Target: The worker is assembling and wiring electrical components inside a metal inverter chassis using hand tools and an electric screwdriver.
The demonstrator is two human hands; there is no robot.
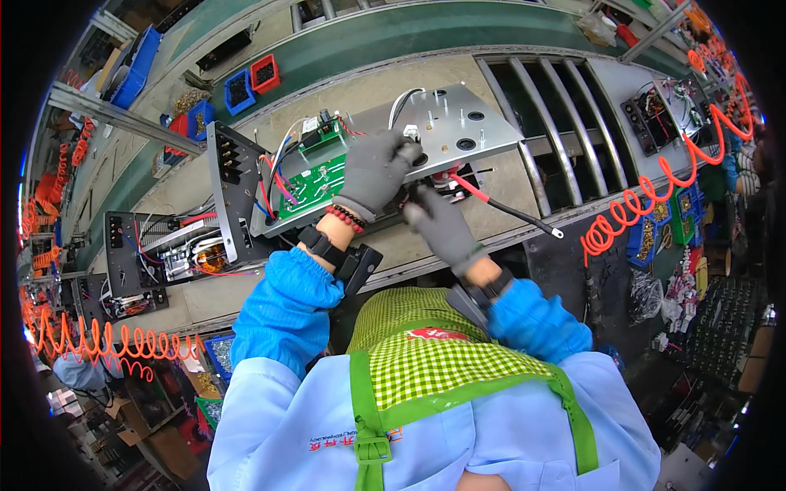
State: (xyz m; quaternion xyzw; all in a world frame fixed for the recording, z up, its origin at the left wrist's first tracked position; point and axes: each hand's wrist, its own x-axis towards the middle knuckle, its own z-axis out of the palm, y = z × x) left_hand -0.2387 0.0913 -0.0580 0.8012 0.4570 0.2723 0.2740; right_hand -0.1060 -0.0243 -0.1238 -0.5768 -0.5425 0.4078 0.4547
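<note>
The table is beige and worn, and beyond it runs a green strip. To the right, several steel rollers lie side by side over a dark opening. Orange coiled hoses hang at both sides of the crowded workshop.

On the far side stand a small blue bin and a red bin, next to each other, both with small dark parts inside. At the lower right, another blue bin contains brass-coloured small parts.

In front of the person, on the table, is a grey metal plate with upright studs, and a green circuit board is to its left. The left hand, in a grey glove, has its fingers bent at the near edge of the plate. The right hand, also gloved, is just below this edge, near a red cable. The hands are close but apart; whether either grips something, I cannot tell.
</note>
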